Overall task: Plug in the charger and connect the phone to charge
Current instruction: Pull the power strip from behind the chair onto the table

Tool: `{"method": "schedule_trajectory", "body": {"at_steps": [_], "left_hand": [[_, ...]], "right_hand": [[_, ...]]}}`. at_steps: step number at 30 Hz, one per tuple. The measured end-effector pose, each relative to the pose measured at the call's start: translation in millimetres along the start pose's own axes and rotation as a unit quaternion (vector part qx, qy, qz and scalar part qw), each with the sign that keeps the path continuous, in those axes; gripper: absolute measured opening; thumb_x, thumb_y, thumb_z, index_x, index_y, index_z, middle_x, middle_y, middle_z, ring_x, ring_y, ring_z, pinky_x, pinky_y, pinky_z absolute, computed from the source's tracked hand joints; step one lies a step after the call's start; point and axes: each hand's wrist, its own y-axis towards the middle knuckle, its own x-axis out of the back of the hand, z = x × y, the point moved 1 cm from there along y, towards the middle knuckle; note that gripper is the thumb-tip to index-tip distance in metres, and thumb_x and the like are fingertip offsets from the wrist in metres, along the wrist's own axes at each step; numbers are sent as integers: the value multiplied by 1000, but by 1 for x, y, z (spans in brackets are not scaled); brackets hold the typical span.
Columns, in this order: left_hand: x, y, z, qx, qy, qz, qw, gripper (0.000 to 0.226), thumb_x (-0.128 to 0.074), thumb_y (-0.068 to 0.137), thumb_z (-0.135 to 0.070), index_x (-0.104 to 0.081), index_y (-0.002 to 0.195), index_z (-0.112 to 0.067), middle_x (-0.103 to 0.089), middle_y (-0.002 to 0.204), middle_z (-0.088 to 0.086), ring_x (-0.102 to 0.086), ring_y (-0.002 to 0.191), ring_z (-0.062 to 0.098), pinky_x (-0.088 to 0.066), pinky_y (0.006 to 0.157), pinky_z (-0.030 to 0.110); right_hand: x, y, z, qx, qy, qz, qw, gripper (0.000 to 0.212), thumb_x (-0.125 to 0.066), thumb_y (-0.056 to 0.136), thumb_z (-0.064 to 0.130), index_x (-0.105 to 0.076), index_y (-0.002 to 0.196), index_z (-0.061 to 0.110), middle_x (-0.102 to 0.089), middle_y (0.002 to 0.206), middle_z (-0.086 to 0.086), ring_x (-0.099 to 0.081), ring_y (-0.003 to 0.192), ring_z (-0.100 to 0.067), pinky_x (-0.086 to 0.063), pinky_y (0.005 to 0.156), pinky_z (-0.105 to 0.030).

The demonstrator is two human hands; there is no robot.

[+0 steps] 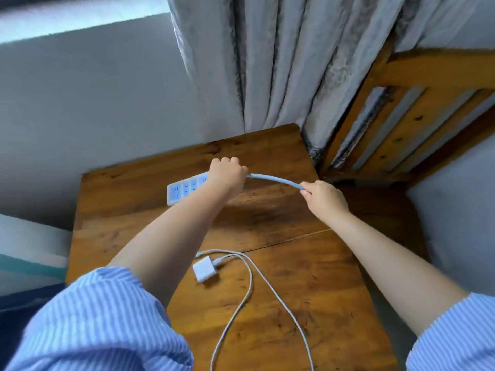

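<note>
A white power strip (182, 190) lies on the wooden table (308, 277) near its far left. My left hand (227, 174) is closed over the strip's right end, covering it. The strip's thick white cord (276, 180) arcs to the right into my right hand (322, 196), which grips it above the table's right edge. A white charger block (205, 269) rests nearer to me, with its thin white cable (247, 293) looping toward the bottom of the view. No phone is in view.
A grey curtain (267, 62) hangs behind the table. A wooden slatted bed frame (407, 124) stands at the right. A pale wall (93, 103) is at the left.
</note>
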Motion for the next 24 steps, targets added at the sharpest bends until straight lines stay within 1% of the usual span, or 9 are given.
{"method": "schedule_trajectory", "body": {"at_steps": [1,3,6,9,13,17,20,22,24], "left_hand": [[-7,24,0,-17,-1,-2,1000,37,-41,91,-15,-47,127,-17,-52,120,12,-49,112,30,-41,90,38],[-16,36,-3,-11,-24,1,1000,38,-40,91,-13,-47,129,-18,-53,121,12,-48,113,31,-40,91,38],[-29,60,-5,-1,-73,-13,997,39,-37,92,-12,-48,129,-19,-53,122,13,-46,115,33,-39,93,40],[-41,79,-6,23,-110,-32,993,37,-37,91,-10,-51,125,-15,-54,123,14,-45,116,34,-38,95,41],[-60,96,-18,43,-142,-32,988,35,-41,88,-6,-57,118,-13,-54,125,13,-42,119,33,-35,100,43],[-71,102,-26,59,-165,-40,984,32,-42,88,-7,-60,114,-11,-56,122,13,-43,116,33,-33,102,44],[-77,104,-27,62,-187,-47,979,32,-40,91,-9,-59,117,-11,-55,123,14,-41,117,34,-30,105,46],[-81,97,-28,57,-213,-60,974,31,-42,93,-19,-55,120,-10,-54,127,15,-39,121,35,-28,106,47],[-85,86,-27,43,-245,-94,964,38,-44,92,-26,-47,127,-9,-48,135,14,-34,129,34,-25,109,48]], "right_hand": [[-9,16,-3,-27,-15,-5,1000,30,-37,97,20,-49,124,13,-60,109,-17,-56,98,-35,-46,80,-41],[-14,27,-7,-44,-43,-2,998,31,-35,98,21,-47,125,15,-59,111,-15,-56,100,-34,-43,84,-41],[-22,49,-15,-62,-66,-24,996,31,-34,98,21,-46,126,15,-59,111,-15,-55,100,-35,-41,84,-40],[-26,71,-19,-63,-82,-55,993,31,-36,97,20,-48,124,13,-60,110,-16,-53,101,-36,-41,83,-41],[-43,90,-29,-84,-59,-61,993,31,-38,96,19,-50,124,11,-60,112,-17,-50,103,-36,-43,83,-42],[-57,97,-36,-91,-43,-65,993,31,-39,95,16,-49,124,8,-55,118,-18,-46,108,-37,-44,85,-44],[-66,98,-39,-93,-43,-50,993,37,-40,95,14,-38,131,9,-43,132,-17,-37,119,-37,-38,95,-47],[-71,93,-40,-93,-54,-15,994,44,-39,94,12,-27,136,11,-33,140,-16,-29,126,-35,-32,102,-48],[-73,86,-39,-99,-65,5,993,55,-40,92,9,-13,140,14,-21,148,-15,-17,135,-34,-22,110,-50]]}}
